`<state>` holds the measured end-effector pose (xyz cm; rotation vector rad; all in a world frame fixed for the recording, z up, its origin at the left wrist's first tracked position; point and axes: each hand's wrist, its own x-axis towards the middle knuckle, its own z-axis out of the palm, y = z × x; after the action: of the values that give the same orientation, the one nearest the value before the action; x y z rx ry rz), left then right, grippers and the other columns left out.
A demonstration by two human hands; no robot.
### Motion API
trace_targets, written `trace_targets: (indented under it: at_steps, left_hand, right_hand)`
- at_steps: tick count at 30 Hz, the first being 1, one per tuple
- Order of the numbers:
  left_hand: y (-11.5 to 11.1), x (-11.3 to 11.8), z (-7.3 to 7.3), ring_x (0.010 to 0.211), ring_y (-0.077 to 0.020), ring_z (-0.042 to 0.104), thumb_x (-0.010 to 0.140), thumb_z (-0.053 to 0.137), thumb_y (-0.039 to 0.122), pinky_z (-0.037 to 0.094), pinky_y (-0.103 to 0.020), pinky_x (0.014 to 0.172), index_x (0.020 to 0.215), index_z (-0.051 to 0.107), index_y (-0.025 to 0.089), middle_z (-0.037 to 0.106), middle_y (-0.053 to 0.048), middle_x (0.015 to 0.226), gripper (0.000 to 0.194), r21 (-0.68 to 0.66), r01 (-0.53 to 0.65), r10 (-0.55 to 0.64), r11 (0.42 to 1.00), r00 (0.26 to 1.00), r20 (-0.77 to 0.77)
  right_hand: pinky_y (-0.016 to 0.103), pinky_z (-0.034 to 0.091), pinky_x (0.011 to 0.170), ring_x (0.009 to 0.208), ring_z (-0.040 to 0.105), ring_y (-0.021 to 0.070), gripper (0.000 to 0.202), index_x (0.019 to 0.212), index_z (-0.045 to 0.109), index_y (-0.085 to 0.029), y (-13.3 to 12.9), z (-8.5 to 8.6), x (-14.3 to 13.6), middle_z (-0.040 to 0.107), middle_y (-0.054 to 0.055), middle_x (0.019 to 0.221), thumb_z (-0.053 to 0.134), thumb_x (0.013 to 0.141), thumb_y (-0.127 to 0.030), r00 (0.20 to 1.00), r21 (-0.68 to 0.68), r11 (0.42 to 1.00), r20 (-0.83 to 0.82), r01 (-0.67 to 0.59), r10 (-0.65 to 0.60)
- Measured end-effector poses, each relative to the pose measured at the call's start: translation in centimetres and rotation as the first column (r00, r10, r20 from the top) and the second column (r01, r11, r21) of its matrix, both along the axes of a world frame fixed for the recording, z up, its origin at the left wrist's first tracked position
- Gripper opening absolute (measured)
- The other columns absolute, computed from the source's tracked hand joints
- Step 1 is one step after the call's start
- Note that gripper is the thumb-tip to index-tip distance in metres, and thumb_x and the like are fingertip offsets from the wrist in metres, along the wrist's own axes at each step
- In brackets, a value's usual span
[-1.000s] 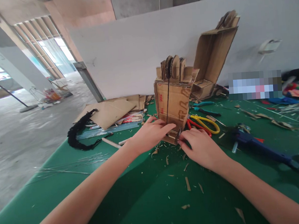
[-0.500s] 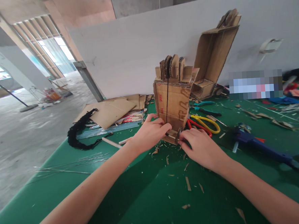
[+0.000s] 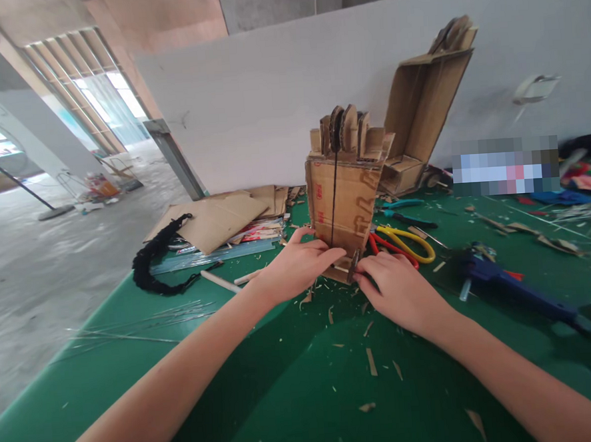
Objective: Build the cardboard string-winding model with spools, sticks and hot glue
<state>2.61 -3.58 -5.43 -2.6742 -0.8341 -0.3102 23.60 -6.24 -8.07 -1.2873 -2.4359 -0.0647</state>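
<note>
An upright cardboard model [image 3: 346, 194] stands on the green table, with several rounded cardboard discs [image 3: 350, 127] on top. A black cord [image 3: 335, 198] runs from the discs down its front to the low base. My left hand [image 3: 298, 264] is closed around the model's lower left side, thumb across the front above the base. At the base's right corner, my right hand [image 3: 394, 288] pinches a small upright cardboard piece [image 3: 354, 265]; its fingertips are partly hidden. A light rod-like bit shows between the hands, too small to name.
Red- and yellow-handled scissors [image 3: 407, 244] and teal-handled pliers [image 3: 408, 224] lie right of the model. Farther right is a blue glue gun [image 3: 520, 290]. A taller cardboard model [image 3: 424, 113] stands behind. To the left lie cardboard sheets [image 3: 220, 215], a black fuzzy strip [image 3: 150, 260] and thin clear sticks [image 3: 127, 334].
The model's top has shifted slightly to the right and stands a little straighter. My left thumb has moved slightly right across the base. The right hand has barely moved.
</note>
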Motion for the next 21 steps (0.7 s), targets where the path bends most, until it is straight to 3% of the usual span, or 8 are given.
trace_targets:
  at_steps: [10,13,17,21]
  left_hand:
    - [-0.02,0.4,-0.25,0.09,-0.0177,0.056,0.086,0.042,0.008,0.025,-0.04,0.099,0.098,0.051,0.019,0.067,-0.002,0.083,0.018,0.023,-0.098,0.097,0.995,0.995,0.034]
    - [-0.15,0.44,-0.1,0.094,-0.0181,0.056,0.087,0.043,0.009,0.024,-0.041,0.1,0.108,0.05,0.02,0.067,-0.003,0.089,0.025,0.024,-0.092,0.091,0.995,0.995,0.034]
    - [-0.25,0.2,0.41,0.109,-0.0204,0.052,0.089,0.048,0.017,0.021,-0.043,0.102,0.132,0.037,0.023,0.065,-0.006,0.109,0.045,0.002,-0.044,0.044,0.999,0.999,0.017]
    - [-0.22,0.02,0.65,0.107,-0.0201,0.054,0.092,0.043,0.019,0.023,-0.041,0.099,0.135,0.034,0.022,0.068,-0.007,0.104,0.045,-0.043,-0.051,0.052,0.998,0.998,0.017]
  right_hand:
    - [0.036,0.037,0.072,0.079,0.056,0.0208,0.014,0.077,0.054,-0.02,-0.07,0.15,-0.12,0.064,0.004,0.079,0.044,0.086,-0.016,1.0,0.024,1.0,-0.012,-0.009,0.009]
    - [0.036,0.037,0.073,0.08,0.056,0.0209,0.013,0.078,0.054,-0.02,-0.03,0.04,-0.08,0.065,0.004,0.079,0.044,0.086,-0.016,1.0,0.034,0.999,-0.005,-0.006,0.007]
    - [0.037,0.037,0.074,0.081,0.057,0.022,0.012,0.08,0.055,-0.019,-0.02,0.0,-0.1,0.065,0.004,0.08,0.045,0.086,-0.017,1.0,0.041,0.999,0.012,0.008,-0.009]
    - [0.038,0.037,0.076,0.082,0.057,0.0227,0.013,0.08,0.057,-0.018,-0.13,0.16,-0.12,0.065,0.005,0.079,0.045,0.086,-0.022,0.999,0.025,0.999,0.004,0.032,-0.032]
